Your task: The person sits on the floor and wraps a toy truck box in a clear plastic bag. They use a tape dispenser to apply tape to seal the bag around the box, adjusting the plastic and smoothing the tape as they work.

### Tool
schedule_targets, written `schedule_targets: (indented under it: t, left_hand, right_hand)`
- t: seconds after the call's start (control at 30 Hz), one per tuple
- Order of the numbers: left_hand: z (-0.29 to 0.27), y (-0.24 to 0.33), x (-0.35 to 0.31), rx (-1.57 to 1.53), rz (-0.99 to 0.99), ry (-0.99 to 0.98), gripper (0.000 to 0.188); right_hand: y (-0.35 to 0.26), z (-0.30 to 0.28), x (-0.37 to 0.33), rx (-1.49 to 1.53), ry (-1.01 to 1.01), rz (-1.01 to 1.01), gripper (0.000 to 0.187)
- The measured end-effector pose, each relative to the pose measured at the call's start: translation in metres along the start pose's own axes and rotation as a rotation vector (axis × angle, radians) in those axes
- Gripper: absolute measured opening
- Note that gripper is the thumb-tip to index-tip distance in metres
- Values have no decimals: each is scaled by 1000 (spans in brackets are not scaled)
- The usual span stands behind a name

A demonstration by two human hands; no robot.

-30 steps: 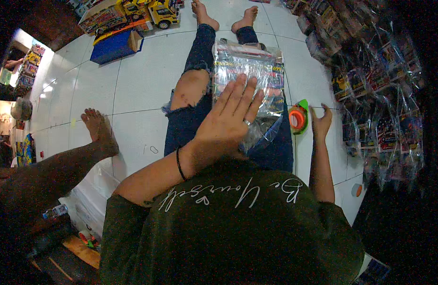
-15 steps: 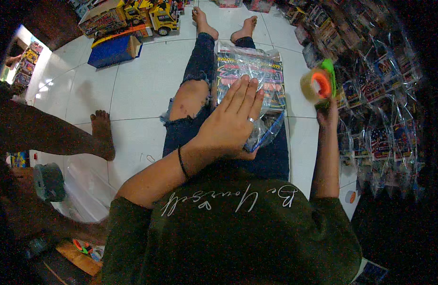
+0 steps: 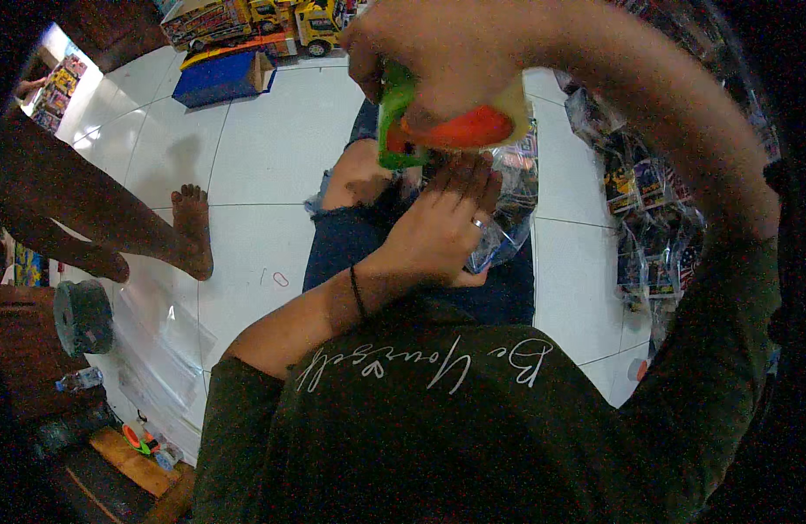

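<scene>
A package of printed boxes wrapped in clear plastic (image 3: pixel 515 188) lies across my lap. My left hand (image 3: pixel 442 218) rests on top of it with fingers stretched out flat, a ring and a dark wristband showing. My right hand (image 3: pixel 468 61) is raised over the package, its fingers wrapped around a green tape dispenser (image 3: pixel 394 113). The dispenser carries a roll of tan tape on an orange hub (image 3: pixel 468 131). It hangs just beyond my left fingertips and hides much of the package. Whether the tape touches the plastic is hidden.
Plastic-wrapped packs (image 3: pixel 652 196) are piled on the right. A blue box (image 3: pixel 224 80) and yellow toy trucks (image 3: pixel 320 31) stand far left. Another person's foot (image 3: pixel 191 231) is on the white tiles, near a dark green roll (image 3: pixel 82 317) and clear plastic sheets (image 3: pixel 163 349).
My right hand has swung the tape dispenser from the right side up and across to above the package. My left hand stays pressed on the package.
</scene>
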State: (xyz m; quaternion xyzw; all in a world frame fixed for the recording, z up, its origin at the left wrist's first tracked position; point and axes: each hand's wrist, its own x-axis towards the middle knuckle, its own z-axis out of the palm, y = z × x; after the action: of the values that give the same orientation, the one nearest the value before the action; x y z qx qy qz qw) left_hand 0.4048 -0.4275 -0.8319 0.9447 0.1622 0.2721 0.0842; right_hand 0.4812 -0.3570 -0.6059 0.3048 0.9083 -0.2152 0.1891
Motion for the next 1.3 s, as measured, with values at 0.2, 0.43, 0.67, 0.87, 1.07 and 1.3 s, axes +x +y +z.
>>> schedule_targets:
  t: [0.2,0.43,0.67,0.87,1.07,1.3]
  left_hand:
    - [0,-3,1,43,-31,11,105]
    - [-29,-19,-19,-40,-90,224,97]
    - [-8,-12,3,32,-1,135,96]
    - [-2,-7,2,22,-23,95,96]
    - [2,-12,5,23,3,91,100]
    - [6,-11,11,55,35,185,100]
  right_hand:
    - [-7,-7,2,-302,-88,53,22]
    - [55,57,-168,-346,515,629,40]
    - [63,75,-142,566,914,389,38]
    - [47,26,-35,414,483,347,43]
    - [27,8,11,30,170,166,42]
    - [6,-45,67,-218,-691,286,37]
